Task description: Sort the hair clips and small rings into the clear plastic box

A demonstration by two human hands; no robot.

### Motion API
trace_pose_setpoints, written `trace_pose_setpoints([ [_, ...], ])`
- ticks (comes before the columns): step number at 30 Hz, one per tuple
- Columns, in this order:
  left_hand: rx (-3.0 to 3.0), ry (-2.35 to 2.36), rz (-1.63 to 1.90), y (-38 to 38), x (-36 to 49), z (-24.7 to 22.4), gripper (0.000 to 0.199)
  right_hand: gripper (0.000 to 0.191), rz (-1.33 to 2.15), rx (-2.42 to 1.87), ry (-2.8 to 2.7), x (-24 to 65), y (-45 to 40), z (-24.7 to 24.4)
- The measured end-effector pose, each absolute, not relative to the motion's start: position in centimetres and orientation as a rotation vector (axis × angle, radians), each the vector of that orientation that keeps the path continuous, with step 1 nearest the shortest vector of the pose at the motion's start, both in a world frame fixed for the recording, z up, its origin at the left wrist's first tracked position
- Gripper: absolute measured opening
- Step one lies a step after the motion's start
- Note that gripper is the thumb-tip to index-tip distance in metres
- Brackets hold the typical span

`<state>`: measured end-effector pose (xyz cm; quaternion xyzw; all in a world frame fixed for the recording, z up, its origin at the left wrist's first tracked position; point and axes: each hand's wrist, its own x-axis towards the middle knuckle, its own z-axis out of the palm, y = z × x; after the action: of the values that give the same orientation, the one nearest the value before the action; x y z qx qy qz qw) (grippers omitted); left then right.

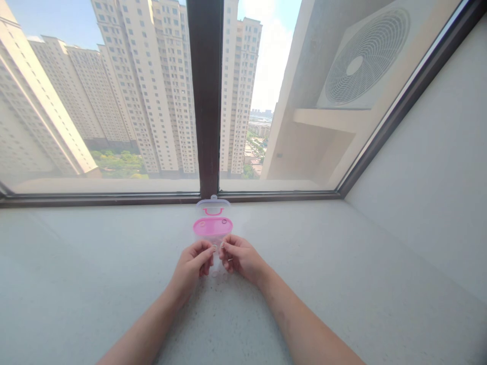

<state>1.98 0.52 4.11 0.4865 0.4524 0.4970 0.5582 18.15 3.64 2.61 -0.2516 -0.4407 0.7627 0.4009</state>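
Observation:
My left hand (197,257) is closed, its thumb and forefinger pinching a small pale ring (215,248). My right hand (241,256) is closed too, and its fingertips pinch another small ring (222,245) only a short gap away. Just beyond both hands stands a clear plastic box with a pink tray (213,226) set in its top. A light ring (202,223) lies at the tray's left end and a darker ring (224,221) at its right end. Below my fingers, several small pinkish rings (215,274) rest on the sill; the hands partly hide the box front.
Behind the tray, the clear lid (213,204) with a pink handle stands near the window frame (208,101). The pale speckled sill (95,274) reaches to the white wall (429,167) on the right. Tall buildings and an air-conditioner unit are outside the glass.

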Motion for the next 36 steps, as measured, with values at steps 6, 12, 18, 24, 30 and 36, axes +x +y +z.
trace_pose_setpoints([
  [6,1.152,1.073,1.167,0.56,1.94,4.13,0.024,0.030,1.939,-0.640,-1.116,18.16,3.68,2.54],
  [12,1.169,1.059,1.173,0.59,1.95,4.05,0.023,0.030,1.939,-0.643,-1.125,18.14,3.67,2.61],
  [18,1.173,1.071,1.164,0.52,1.95,4.26,0.024,0.031,1.935,-0.659,-1.137,18.12,3.66,2.67],
  [24,1.173,1.078,1.171,0.46,1.97,4.26,0.023,0.029,1.950,-0.659,-1.142,18.21,3.63,2.77],
  [30,1.180,1.074,1.169,0.49,1.94,4.25,0.022,0.027,1.958,-0.640,-1.139,18.21,3.60,2.81],
  [36,1.152,1.062,1.165,0.63,1.91,4.07,0.016,0.025,1.961,-0.616,-1.135,18.23,3.59,2.72],
])
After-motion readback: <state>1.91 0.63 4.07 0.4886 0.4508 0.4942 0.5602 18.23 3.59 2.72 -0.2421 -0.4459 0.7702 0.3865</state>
